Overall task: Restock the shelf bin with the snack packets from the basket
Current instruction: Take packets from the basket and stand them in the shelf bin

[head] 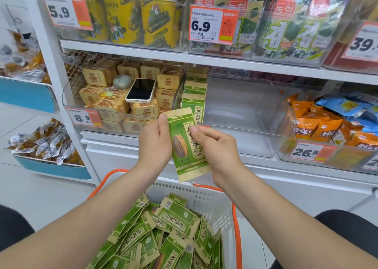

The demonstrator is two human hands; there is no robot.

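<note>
1. The left hand (154, 144) is gripping the snack packet (182, 146) along its left edge. The thumb is lying up the front near the top corner and the fingers are curling behind it.
2. The right hand (217, 149) is pinching the same packet at its right edge between the thumb and a bent forefinger. Its other fingers are folding loosely toward the palm.
3. The packet is standing nearly upright and leaning a little to the left. It is being held in the air above the basket (206, 197) and just in front of the left end of the shelf bin (266, 109).
4. The packet is showing a green face with tan borders, a striped sunflower seed picture and large printed characters.
5. The clear shelf bin is sitting on the middle shelf. A row of matching green packets (194, 97) is standing inside it against its left wall.
6. The white basket with an orange rim is sitting low between the forearms. A loose heap of green packets (163, 236) is lying in it at all angles.
7. A phone (141, 89) is lying face up on the tan packets (110, 105) in the neighbouring bin to the left.
</note>
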